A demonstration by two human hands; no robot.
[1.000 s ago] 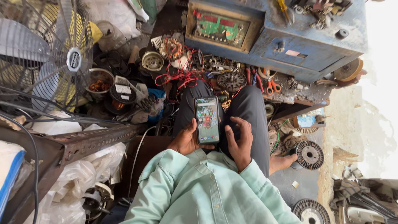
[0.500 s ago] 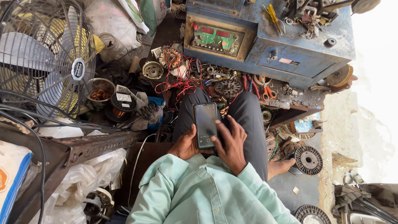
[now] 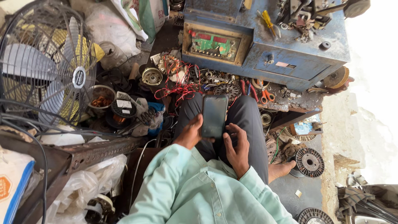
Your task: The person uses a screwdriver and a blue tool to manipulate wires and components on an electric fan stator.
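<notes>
Now the phone (image 3: 214, 116) shows a dark screen, while one second ago it was lit with a picture on it. It stands upright over the lap, above the dark trousers (image 3: 248, 124). The left hand (image 3: 190, 133) grips its lower left edge, with the fingers closed behind it. The right hand (image 3: 237, 146) has come off the screen, which it covered half a second ago; it now rests loose and half open just beside the phone's lower right corner, holding nothing. The view has also shifted a little, so the fan (image 3: 45, 70) and the blue machine (image 3: 265, 41) sit differently. The left fingers are hidden behind the phone. The small parts among the red wires (image 3: 178, 85) are hard to make out.
</notes>
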